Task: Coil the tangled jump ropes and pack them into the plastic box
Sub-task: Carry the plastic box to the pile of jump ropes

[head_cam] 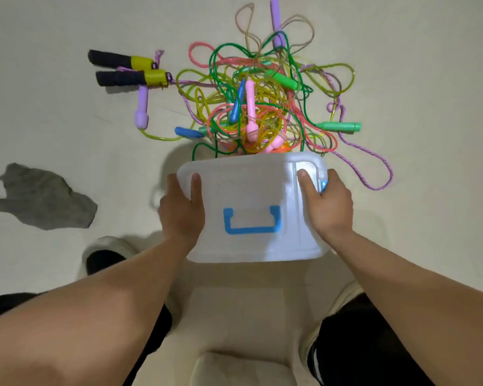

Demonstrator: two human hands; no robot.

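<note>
- The translucent white plastic box with a blue handle (251, 207) sits lidded, touching the near edge of the tangled heap of coloured jump ropes (262, 107) on the floor.
- Left hand (180, 210) and right hand (328, 201) grip its ends, thumbs on top.
- No rope is coiled yet; the next move likely calls for opening the lid.

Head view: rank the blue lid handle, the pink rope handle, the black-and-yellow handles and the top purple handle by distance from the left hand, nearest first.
From the left hand, which grips the box's left end:
1. Blue lid handle, just right of it on the box lid.
2. Pink rope handle, upright in the tangle beyond the box.
3. Black-and-yellow handles, far left on the floor.
4. Top purple handle, at the pile's far edge.
</note>
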